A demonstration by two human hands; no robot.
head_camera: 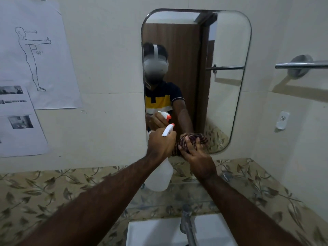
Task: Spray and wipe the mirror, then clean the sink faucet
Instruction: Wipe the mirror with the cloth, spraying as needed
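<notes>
A white spray bottle (160, 176) is held in the left hand (160, 145), the fingers wrapped closed around its neck just below the mirror's (225, 50) bottom left corner. Its orange-tipped nozzle (171, 125) is pointed at the lower glass. A dark striped cloth (192, 140) is bunched against the mirror's bottom edge by the right hand (198, 161), the fingers spread over the cloth and pressing it to the glass. The faucet (187, 226) stands well below the mirror, over the white sink (154, 233), and is not yet being cleaned.

The two hands are very close, almost touching. If the trigger is pulled now, the spray would likely land on the cloth hand or on the wall left of the mirror, because the nozzle is near the frame's edge. Whether a finger is already on the trigger cannot be told — it is hidden behind the hand.

Above the hands most of the mirror is free for wiping. Right of the mirror a metal towel bar (301, 65) stands out from the wall, and a wide stroke could be stopped by it. Left of the mirror paper sheets (35, 59) are fixed to the wall — they could be wetted by stray mist.
</notes>
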